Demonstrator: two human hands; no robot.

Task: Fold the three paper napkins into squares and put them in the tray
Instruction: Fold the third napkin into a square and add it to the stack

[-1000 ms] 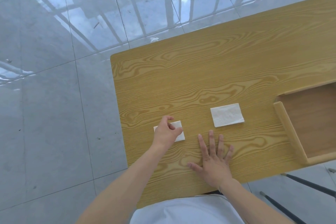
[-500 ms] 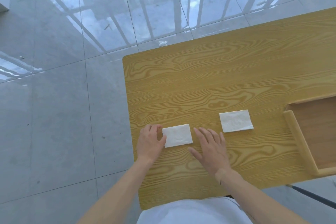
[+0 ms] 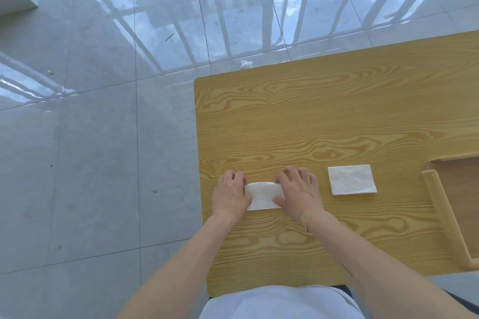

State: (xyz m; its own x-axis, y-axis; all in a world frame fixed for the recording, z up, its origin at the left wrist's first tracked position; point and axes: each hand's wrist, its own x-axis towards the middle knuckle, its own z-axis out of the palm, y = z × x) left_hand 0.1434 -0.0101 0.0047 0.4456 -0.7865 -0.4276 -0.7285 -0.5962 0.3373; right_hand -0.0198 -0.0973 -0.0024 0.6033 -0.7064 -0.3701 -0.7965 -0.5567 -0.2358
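Both hands are down on one white napkin [image 3: 262, 195] near the front left corner of the wooden table [image 3: 311, 116]. The left hand [image 3: 230, 195] grasps its left edge, fingers curled over the far corner and thumb against the near side. The right hand [image 3: 300, 193] grasps the right end, fingers bent over the top edge and thumb pressed onto the paper (there is a tan plaster on that wrist). The napkin's far edge bows up slightly between the two hands. A second napkin [image 3: 351, 179] lies flat and untouched just to the right, a folded rectangle. Further right, at the table's edge, sits the wooden tray [image 3: 438, 204], only partly in view. Beyond the table, glossy grey floor tiles [image 3: 103, 137] reflect window bars.
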